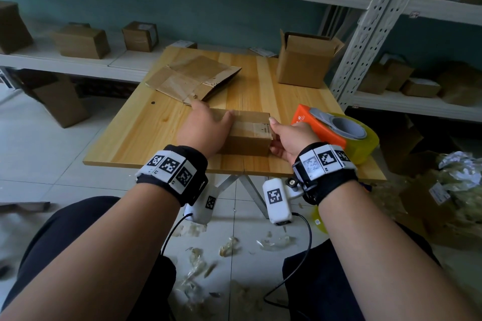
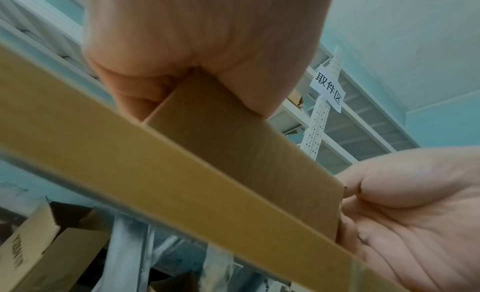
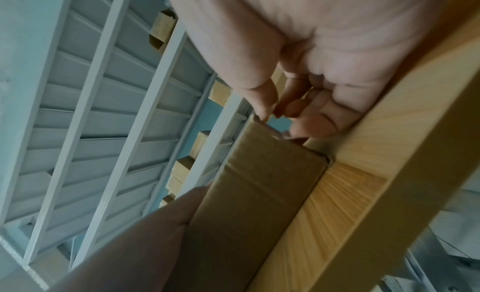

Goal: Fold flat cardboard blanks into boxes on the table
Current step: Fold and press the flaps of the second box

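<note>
A small brown cardboard box (image 1: 247,135), taped along its top, lies near the front edge of the wooden table (image 1: 146,128). My left hand (image 1: 207,124) grips its left end, thumb over the top and palm against the end. My right hand (image 1: 283,137) holds the right end, thumb at the top corner and curled fingers on the end face. In the left wrist view the left hand (image 2: 197,56) wraps the box (image 2: 233,144) corner, with the right hand (image 2: 405,212) beyond. The right wrist view shows the right hand's fingertips (image 3: 306,124) on the box (image 3: 259,185) end.
Flat cardboard blanks (image 1: 193,78) lie at the table's back left. An open box (image 1: 305,62) stands at the back right. An orange tape dispenser (image 1: 336,128) with a yellow roll sits right of my right hand. Shelves with boxes surround the table, with a white upright (image 1: 365,34) close by.
</note>
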### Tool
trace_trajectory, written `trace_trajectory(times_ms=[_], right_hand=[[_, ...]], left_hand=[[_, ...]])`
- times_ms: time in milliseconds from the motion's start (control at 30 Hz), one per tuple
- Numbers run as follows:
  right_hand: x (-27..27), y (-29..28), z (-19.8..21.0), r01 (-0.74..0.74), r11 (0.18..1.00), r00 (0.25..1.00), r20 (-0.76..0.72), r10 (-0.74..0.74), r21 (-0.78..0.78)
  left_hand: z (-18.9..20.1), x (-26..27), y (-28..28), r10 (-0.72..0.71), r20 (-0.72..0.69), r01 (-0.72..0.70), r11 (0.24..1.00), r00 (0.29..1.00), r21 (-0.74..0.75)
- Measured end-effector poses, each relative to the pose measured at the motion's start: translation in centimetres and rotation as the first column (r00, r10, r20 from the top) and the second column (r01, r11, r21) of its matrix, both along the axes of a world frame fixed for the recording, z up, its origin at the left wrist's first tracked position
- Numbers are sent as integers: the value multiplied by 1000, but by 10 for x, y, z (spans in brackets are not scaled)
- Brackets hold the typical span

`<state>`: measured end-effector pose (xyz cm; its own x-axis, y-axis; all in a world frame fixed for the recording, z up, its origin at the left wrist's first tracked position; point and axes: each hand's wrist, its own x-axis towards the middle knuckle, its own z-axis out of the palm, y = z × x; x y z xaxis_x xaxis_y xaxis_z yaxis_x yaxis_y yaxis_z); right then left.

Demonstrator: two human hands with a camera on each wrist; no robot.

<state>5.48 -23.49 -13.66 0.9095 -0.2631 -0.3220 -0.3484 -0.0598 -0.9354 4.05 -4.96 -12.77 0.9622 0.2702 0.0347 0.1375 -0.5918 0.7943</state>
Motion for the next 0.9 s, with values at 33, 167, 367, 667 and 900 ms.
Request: trace_trajectory(times_ms=[33,167,367,667,900], right_hand=[[0,0,1,-10,1000,1000,-3,10,2],[-1,-3,5,-50,998,998,-32,51,28],[-2,-5,7,-48,997,998,-31,50,58],[-12,-6,22,-13,942,1000,-9,17,335],[-25,-8,41,-62,817,998,49,41,573]], left_hand=[[0,0,0,1,-3,-1,1000,1000,-10],[1,-2,1,-5,-18,5,1000,1000,0],[7,-10,14,-251,-100,263,955,963,139],[2,-14,18,-242,10,237,955,970,181],[5,-20,8,-199,123,187,977,972,99]])
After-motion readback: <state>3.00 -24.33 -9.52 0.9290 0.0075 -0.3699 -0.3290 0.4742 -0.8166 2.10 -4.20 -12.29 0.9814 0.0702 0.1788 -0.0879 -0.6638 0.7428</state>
